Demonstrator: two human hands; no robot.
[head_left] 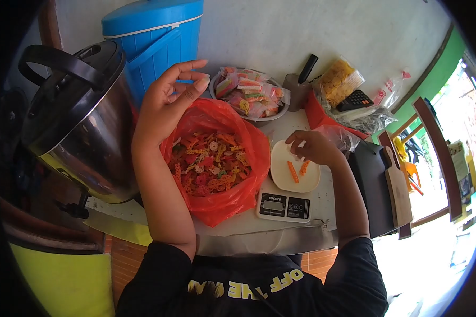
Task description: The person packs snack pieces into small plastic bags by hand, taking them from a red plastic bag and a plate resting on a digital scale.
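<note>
My left hand (166, 105) is raised above the left rim of a red plastic bag (248, 185). Its thumb and fingers are bent but apart, with nothing visible between them. Loose, colourful dry crackers (209, 161), many lattice-shaped, fill the bag. To the right, my right hand (316, 148) hovers over the far part of a cream plate (280, 177), its fingers curled together; what they hold, if anything, is hidden. Two orange cracker sticks (293, 171) lie on this plate. Under it is a white digital kitchen scale (284, 206) with a black panel.
Behind the bag, a bowl (269, 116) holds packed crackers (251, 92). A red container (316, 111) with a calculator (355, 100) and plastic bags stands back right, near a dark-handled tool (308, 68). Left are a steel pot (90, 132) and a blue lidded container (158, 42).
</note>
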